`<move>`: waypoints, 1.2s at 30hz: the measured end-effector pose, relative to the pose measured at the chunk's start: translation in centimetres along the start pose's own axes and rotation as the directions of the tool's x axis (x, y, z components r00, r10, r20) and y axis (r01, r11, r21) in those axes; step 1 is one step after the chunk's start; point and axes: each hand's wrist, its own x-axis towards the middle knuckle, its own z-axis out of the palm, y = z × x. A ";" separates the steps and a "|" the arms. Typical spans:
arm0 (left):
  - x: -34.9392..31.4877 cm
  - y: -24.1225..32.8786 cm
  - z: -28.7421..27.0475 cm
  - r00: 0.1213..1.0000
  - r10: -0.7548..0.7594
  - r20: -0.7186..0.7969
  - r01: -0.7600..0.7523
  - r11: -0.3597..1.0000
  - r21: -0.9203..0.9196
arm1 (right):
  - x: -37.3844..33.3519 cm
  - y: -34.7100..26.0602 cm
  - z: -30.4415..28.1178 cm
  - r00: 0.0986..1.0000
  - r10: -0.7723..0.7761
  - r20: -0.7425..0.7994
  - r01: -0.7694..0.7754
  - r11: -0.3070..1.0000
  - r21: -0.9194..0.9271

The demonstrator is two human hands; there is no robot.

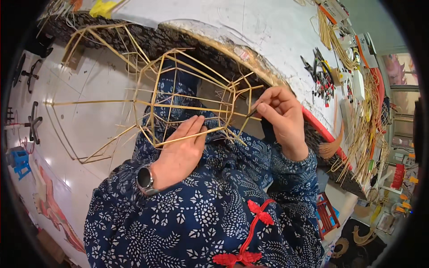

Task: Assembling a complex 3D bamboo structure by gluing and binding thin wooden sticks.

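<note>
A large openwork frame of thin bamboo strips (187,107) lies across my lap, its ribs tied at the crossings. My left hand (178,145) is at its near side, fingers together and extended past a lower strip; the thumb is hidden. At the frame's narrower right end, my right hand (283,116) has thumb and index finger pinched on a thin dark strip (250,111). The strip's tip reaches a joint of the bamboo, and its exact kind is too small to tell.
A white-topped table (277,31) with a rough edge runs beyond the frame. Pliers and cutters (319,67) lie on it, near bundles of thin strips (364,120). Leftward, a long bamboo loop (67,138) extends from the frame over the tiled floor. A blue stool (20,161) stands farther left.
</note>
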 end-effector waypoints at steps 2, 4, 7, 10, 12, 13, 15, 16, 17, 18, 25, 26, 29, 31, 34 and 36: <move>0.6 0.8 -1.7 0.999 0.002 0.049 -0.001 1.000 -0.020 | -0.9 -0.2 0.5 0.989 -0.041 -0.141 0.026 0.994 -0.107; 2.2 1.1 -4.7 0.955 0.064 0.290 0.057 0.919 -0.391 | -1.5 0.6 0.4 0.984 -0.019 -0.179 -0.001 0.993 -0.115; 4.3 2.0 -4.4 0.975 0.082 0.205 0.027 0.877 -0.480 | -2.3 0.8 0.8 0.975 -0.009 -0.220 -0.018 0.993 -0.120; 6.0 2.9 -2.8 0.974 0.069 -0.214 -0.132 0.947 -0.294 | -3.0 0.2 1.2 0.977 0.005 -0.213 -0.024 0.996 -0.086; 7.0 3.1 -1.6 0.987 0.019 -0.161 -0.051 0.979 -0.198 | -3.1 0.5 1.6 0.964 -0.025 -0.265 0.002 0.996 -0.086; 7.8 3.1 -1.0 0.990 0.000 -0.142 -0.021 0.989 -0.145 | -2.9 0.8 1.7 0.955 -0.044 -0.295 0.020 0.996 -0.084; 8.4 3.3 -0.8 0.985 0.060 -0.162 -0.085 0.985 -0.150 | -2.8 1.9 0.9 0.952 -0.064 -0.301 0.024 0.990 -0.137; 8.3 3.4 -0.8 0.984 0.067 -0.167 -0.091 0.986 -0.141 | -2.8 2.2 0.4 0.964 -0.052 -0.259 0.007 0.985 -0.172; 8.3 3.3 -0.6 0.979 0.113 -0.172 -0.138 0.980 -0.144 | -2.8 2.1 0.3 0.951 -0.074 -0.299 0.021 0.984 -0.176; 8.4 3.2 -0.3 0.982 0.107 -0.153 -0.127 0.983 -0.132 | -2.6 2.0 0.0 0.938 -0.137 -0.317 0.085 0.981 -0.172; 10.2 3.7 -0.6 0.989 0.120 -0.088 -0.125 0.991 -0.057 | 3.0 1.6 -6.7 0.687 -0.466 -0.557 0.199 0.858 -0.473; 10.9 3.8 -0.3 0.984 0.147 -0.103 -0.153 0.987 -0.054 | 4.5 2.3 -9.0 0.649 -0.497 -0.576 0.175 0.834 -0.523; 11.9 4.1 -0.4 0.975 0.176 -0.137 -0.181 0.983 -0.025 | 7.5 4.9 -14.7 0.480 -0.741 -0.471 0.145 0.596 -0.790; 12.3 3.6 -0.1 0.977 0.157 -0.145 -0.168 0.983 -0.070 | 7.1 5.5 -18.1 0.444 -0.838 -0.318 0.015 0.362 -0.932; 12.2 2.8 0.5 0.979 0.135 -0.153 -0.154 0.981 -0.118 | 2.1 4.4 -23.6 0.550 -0.573 -0.608 -0.296 0.547 -0.783; 12.2 2.5 0.9 0.980 0.126 -0.157 -0.153 0.973 -0.173 | -1.7 6.2 -30.1 0.440 -0.669 -0.599 -0.449 0.414 -0.792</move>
